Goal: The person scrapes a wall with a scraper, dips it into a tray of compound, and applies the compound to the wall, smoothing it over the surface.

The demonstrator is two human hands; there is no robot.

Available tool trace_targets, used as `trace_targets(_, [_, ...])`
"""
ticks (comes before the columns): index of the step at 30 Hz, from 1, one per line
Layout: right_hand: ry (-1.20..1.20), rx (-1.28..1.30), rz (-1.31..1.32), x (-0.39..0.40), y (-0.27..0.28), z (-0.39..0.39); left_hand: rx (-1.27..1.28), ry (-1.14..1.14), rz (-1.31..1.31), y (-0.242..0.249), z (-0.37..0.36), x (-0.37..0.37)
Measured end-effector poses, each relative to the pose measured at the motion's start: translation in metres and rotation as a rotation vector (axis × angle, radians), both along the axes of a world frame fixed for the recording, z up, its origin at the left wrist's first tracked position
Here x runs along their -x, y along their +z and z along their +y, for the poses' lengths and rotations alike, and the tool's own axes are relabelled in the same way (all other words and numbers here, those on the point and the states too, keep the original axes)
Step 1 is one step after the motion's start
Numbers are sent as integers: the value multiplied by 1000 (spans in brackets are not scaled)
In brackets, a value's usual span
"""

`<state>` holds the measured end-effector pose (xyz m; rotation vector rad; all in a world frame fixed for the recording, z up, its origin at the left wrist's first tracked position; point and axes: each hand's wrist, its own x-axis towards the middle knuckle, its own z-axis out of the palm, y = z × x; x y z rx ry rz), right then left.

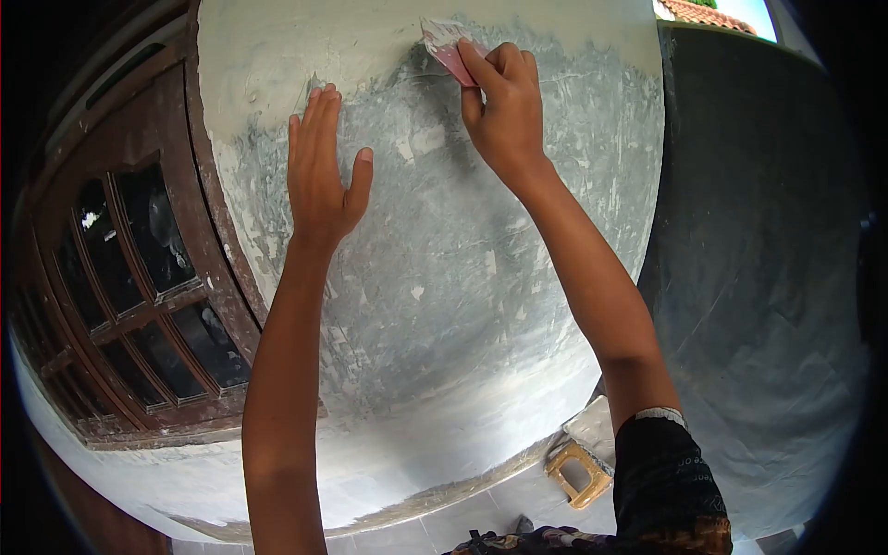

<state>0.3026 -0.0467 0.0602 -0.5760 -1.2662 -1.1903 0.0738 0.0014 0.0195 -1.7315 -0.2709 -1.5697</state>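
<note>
My left hand (324,180) lies flat against the wall (435,240), its fingers stretched upward and the thumb held apart. Higher up and to the right, my right hand (509,106) grips a pinkish putty scraper (446,48) between thumb and fingers. Whitish paste smears the scraper, and its edge meets the wall near the border between a cream upper coat and the rough grey patch below. Pale flecks and streaks cover the grey area.
A brown wooden window frame (166,305) with dark glass panes borders the wall on the left. A dark sheet-like surface (758,231) rises on the right. Down on the tiled floor (453,527) stands a small yellowish stool (580,474), partly behind my right arm.
</note>
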Motion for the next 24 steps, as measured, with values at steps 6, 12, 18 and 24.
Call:
trace_targets(6, [-84, -69, -70, 11, 27, 37, 9, 50, 27, -5, 7, 0])
trace_targets(12, [-155, 29, -86, 15, -4, 48, -14, 41, 28, -4, 9, 3])
trace_targets(18, [-20, 109, -60, 23, -28, 19, -33, 12, 13, -2, 9, 2])
trace_targets(24, [-118, 12, -87, 26, 28, 39, 13, -3, 36, -5, 9, 2])
